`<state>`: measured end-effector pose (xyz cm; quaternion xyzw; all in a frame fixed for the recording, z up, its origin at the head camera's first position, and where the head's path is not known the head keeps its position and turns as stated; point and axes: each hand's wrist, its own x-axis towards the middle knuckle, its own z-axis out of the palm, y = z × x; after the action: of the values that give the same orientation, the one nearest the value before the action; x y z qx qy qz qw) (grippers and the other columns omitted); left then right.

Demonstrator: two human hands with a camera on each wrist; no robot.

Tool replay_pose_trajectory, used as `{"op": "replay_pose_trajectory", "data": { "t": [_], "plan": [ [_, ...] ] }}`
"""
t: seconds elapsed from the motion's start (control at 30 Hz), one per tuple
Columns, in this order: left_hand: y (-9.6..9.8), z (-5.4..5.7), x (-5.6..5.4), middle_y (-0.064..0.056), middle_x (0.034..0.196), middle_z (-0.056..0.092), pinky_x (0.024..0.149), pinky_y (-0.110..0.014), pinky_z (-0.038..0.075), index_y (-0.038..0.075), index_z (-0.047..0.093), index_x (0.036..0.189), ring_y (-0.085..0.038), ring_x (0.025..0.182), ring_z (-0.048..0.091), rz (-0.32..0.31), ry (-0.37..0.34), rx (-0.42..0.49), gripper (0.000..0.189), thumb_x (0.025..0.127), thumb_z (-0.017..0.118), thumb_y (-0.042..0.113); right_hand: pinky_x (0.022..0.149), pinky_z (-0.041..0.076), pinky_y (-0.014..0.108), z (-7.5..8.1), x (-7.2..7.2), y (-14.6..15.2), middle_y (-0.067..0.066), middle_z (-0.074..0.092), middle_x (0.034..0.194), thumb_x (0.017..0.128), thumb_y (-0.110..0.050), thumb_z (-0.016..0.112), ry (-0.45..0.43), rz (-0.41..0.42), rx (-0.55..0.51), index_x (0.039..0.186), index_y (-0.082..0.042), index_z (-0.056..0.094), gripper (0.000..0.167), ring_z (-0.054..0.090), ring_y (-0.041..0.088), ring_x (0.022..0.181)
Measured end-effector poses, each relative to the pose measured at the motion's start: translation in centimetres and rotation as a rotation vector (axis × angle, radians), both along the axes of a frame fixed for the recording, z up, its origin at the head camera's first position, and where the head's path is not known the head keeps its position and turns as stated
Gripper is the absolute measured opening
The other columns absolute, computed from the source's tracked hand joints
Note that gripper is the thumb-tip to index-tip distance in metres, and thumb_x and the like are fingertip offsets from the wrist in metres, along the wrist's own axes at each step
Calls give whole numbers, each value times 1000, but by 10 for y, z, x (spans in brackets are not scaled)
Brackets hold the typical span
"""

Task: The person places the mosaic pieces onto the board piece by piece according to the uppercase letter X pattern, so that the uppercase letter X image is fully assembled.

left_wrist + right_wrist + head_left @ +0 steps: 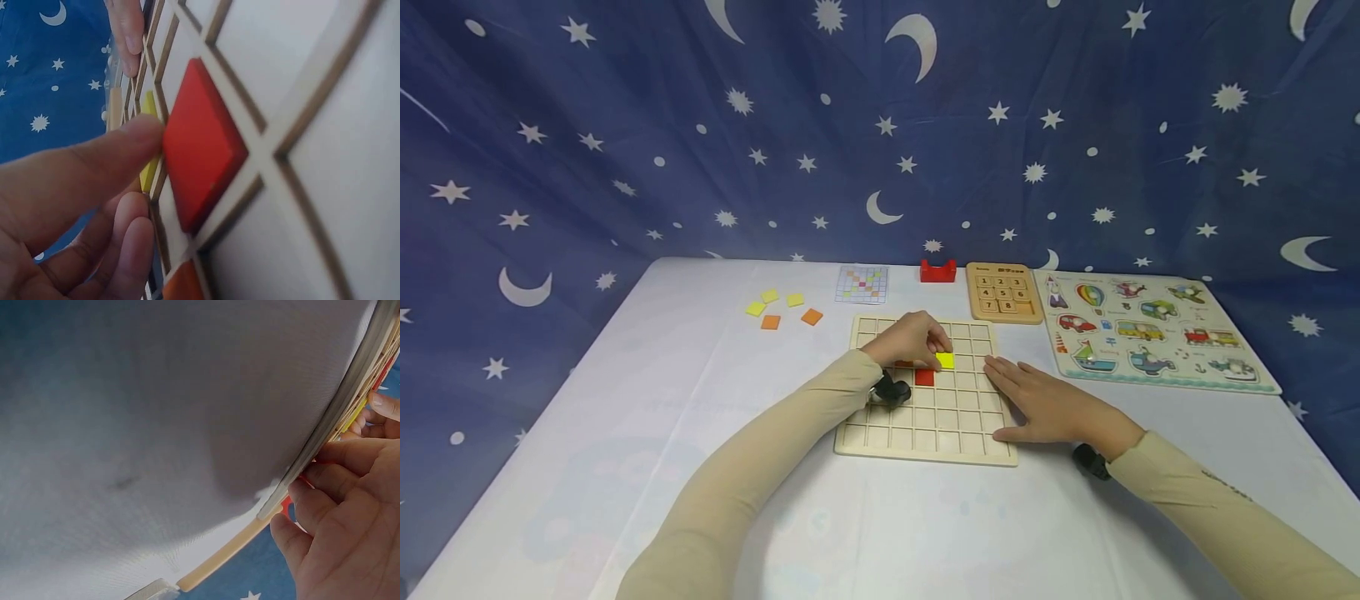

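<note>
A wooden grid board (925,457) lies on the table. Over its upper middle, my left hand (912,340) has its fingers curled, thumb and fingertips at a yellow square tile (945,361). The left wrist view shows the thumb against that yellow tile, right beside a red square tile (203,147) set in a cell. Part of an orange tile (183,284) shows at the bottom of the same view. My right hand (1047,405) rests along the board's right edge, fingers extended and thumb spread.
Loose yellow tiles (770,296) and orange tiles (811,317) lie back left. Behind the board are a coloured pattern card (862,284), a red holder (937,272) and a wooden number puzzle (1005,293). A vehicle picture puzzle (1150,329) lies right.
</note>
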<state>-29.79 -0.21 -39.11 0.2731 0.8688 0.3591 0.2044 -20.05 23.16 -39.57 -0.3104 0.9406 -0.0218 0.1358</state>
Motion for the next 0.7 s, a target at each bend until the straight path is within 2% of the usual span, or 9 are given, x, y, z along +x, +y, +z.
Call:
{"op": "replay_pose_trajectory", "data": {
  "t": [0.23, 0.4, 0.57, 0.7],
  "plan": [
    [-6, 1, 1, -6, 96, 72, 72, -16, 51, 5, 73, 98, -10, 76, 60, 8, 1, 7, 29, 70, 80, 3, 114, 26, 52, 1, 1, -1, 18, 20, 156, 81, -64, 56, -3, -5, -9, 148, -1, 22, 98, 25, 36, 142],
    [-16, 3, 2, -8, 98, 72, 70, -14, 51, 4, 72, 101, -7, 76, 60, 10, 0, 25, 28, 73, 78, 5, 113, 27, 53, 0, 1, 0, 19, 21, 155, 81, -66, 55, 1, 0, -19, 148, 0, 23, 99, 25, 37, 141],
    [-36, 6, 0, -11, 99, 72, 75, -18, 53, 3, 71, 104, -11, 80, 62, 12, 7, 82, 29, 76, 76, 6, 114, 27, 52, 1, 2, -1, 19, 21, 155, 82, -65, 55, 6, 9, -19, 147, 1, 24, 98, 25, 36, 141],
    [-61, 12, -6, -16, 101, 70, 79, -22, 54, 0, 69, 108, -14, 82, 62, 10, 51, 119, 31, 78, 75, 5, 113, 27, 53, 2, 2, 0, 19, 22, 155, 81, -67, 54, 11, 13, -18, 147, 1, 25, 99, 26, 36, 141]
  ]
}}
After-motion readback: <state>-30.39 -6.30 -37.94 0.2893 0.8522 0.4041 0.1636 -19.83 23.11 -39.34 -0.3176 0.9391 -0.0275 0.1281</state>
